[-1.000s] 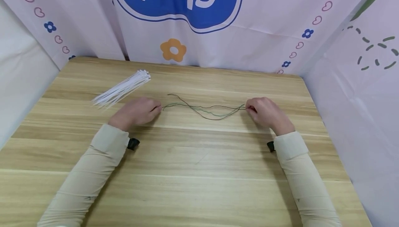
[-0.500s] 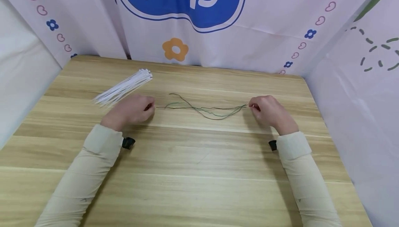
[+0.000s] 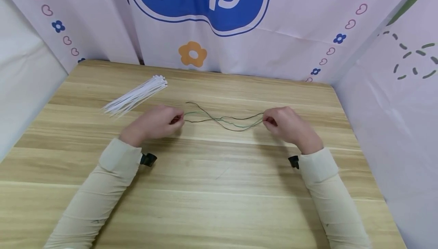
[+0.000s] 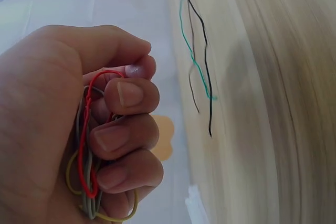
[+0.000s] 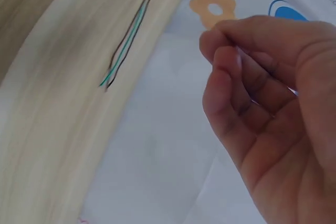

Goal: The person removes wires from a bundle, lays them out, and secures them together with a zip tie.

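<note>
My left hand (image 3: 155, 123) is curled round a bundle of thin wires: a red wire (image 4: 81, 161), a grey wire (image 4: 90, 187) and a yellow wire (image 4: 68, 174) loop out between palm and fingers. On the table lie three loose wires: a black wire (image 4: 206, 45), a green wire (image 4: 187, 45) and a brown wire (image 3: 205, 112), crossing near their middle. Their left ends lie free of the left fingers in the left wrist view. Over their gathered right ends hovers my right hand (image 3: 292, 127), thumb and index finger drawn together with nothing visible between them.
A bunch of white cable ties (image 3: 137, 95) lies behind the left hand on the wooden table (image 3: 219, 203). Printed white cloth (image 3: 291, 51) hangs at the table's far edge, with more cloth along both sides.
My left hand moves left, the black wire stretching toward its fingers, then comes back right. The black wire's left end now lies free. The right hand has shifted slightly left.
</note>
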A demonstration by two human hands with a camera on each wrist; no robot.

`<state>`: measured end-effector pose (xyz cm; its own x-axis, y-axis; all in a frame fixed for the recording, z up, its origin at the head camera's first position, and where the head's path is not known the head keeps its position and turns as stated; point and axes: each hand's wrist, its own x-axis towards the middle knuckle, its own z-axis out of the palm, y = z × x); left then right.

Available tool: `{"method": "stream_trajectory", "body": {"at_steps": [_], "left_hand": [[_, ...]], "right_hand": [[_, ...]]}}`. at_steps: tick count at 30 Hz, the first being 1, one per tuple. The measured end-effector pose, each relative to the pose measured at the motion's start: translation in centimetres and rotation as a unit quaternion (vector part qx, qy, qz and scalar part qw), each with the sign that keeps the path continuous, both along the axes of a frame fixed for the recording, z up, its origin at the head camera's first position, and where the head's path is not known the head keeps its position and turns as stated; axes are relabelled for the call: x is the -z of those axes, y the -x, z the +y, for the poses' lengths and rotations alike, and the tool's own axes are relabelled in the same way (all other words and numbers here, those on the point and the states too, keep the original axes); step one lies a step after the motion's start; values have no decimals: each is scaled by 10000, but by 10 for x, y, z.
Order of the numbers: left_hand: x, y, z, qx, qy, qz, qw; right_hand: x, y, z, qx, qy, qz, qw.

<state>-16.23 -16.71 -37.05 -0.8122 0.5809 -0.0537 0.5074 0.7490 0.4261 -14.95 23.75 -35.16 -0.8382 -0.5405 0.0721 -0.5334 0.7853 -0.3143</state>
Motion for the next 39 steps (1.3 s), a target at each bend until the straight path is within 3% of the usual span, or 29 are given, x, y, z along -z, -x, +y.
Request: {"method": "stream_trajectory", "body": {"at_steps": [6, 13, 23, 33, 39], "left_hand": [[2, 0, 11, 214, -299, -125, 9992], [-1, -2, 27, 431, -500, -171, 9977], [-4, -5, 50, 756, -698, 40, 9947], [-2, -9, 61, 962, -930, 101, 9910], [1, -10, 65, 916, -1099, -116, 9896]], "right_hand": [[-7, -8, -17, -490, 314, 95, 9983], [-18, -16, -39, -756, 508, 177, 9957], [-18, -20, -74, -1298, 687, 62, 9891], [-14, -22, -107, -1464, 741, 350, 9858], [-9, -23, -120, -1455, 1119, 524, 9816]]}}
